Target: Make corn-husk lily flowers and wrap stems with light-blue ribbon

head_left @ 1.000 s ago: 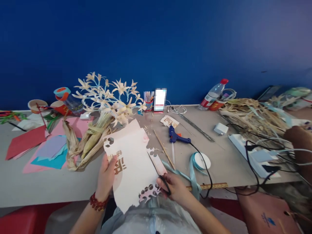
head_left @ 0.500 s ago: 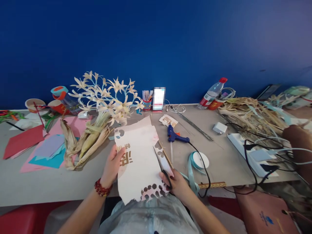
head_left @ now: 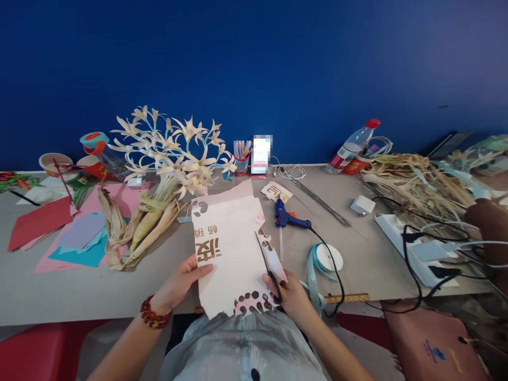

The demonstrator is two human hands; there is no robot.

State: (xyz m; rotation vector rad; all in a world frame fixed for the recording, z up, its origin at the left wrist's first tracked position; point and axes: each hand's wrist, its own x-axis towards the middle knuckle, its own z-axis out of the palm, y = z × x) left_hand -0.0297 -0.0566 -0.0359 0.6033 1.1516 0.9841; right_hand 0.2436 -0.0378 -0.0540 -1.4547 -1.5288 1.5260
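My left hand (head_left: 182, 283) is closed on the lower left edge of a white paper sheet (head_left: 232, 248), thumb on top and fingers behind. Large brown printed characters run along the sheet's left side, dark spots mark its bottom and right, and its edges are ragged. With my right hand (head_left: 293, 299) I grip black-handled scissors (head_left: 275, 288) at the sheet's right side. Their blades lie along a narrow spotted strip (head_left: 275, 259) there. Part of the sheet hangs over the table's front edge, close to my body.
A blue glue gun (head_left: 289, 217) and a light-blue ribbon roll (head_left: 329, 257) lie to the right. White artificial flowers (head_left: 190, 129), corn husks (head_left: 143, 227) and coloured paper (head_left: 79, 230) are on the left. A power strip (head_left: 400, 248) with cables and another person's arm (head_left: 486, 227) are far right.
My left hand has slid down the sheet's left edge, below the characters. The sheet has turned slightly and sits more upright. The scissors stay at its right side.
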